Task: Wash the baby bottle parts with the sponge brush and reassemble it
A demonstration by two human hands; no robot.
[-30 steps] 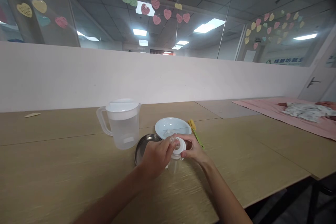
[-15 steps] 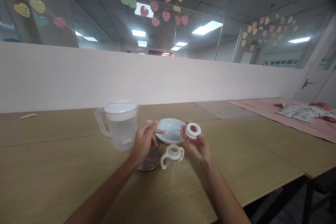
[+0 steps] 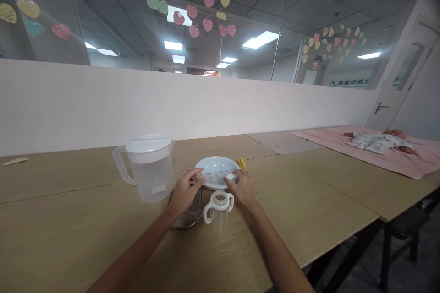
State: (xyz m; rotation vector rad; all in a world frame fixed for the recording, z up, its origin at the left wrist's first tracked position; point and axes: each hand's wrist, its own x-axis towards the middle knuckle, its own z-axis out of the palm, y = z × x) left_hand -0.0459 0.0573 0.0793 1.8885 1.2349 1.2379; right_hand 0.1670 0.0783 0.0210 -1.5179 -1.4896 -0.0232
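Observation:
My left hand [image 3: 185,188] is closed on a small clear piece [image 3: 199,176], above a dark, see-through container [image 3: 189,213]. Between the fingers of my right hand [image 3: 242,187] is a white ring [image 3: 232,177], seen edge-on near the right rim of a white bowl [image 3: 217,160]. Something clear lies in the bowl. A clear bottle with two white handles [image 3: 220,208] stands upright and uncapped in front of the bowl, between my forearms.
A lidded clear pitcher [image 3: 151,169] stands at the left. Behind my right hand is a yellow object [image 3: 242,163]. On the far right, a doll [image 3: 380,141] lies on a pink cloth [image 3: 319,139]. A black stool [image 3: 405,224] stands below the table.
My right hand has turned over and moved left, tilting the white ring edge-on. The fingers of my left hand have drawn in around the clear piece. The camera view has shifted right.

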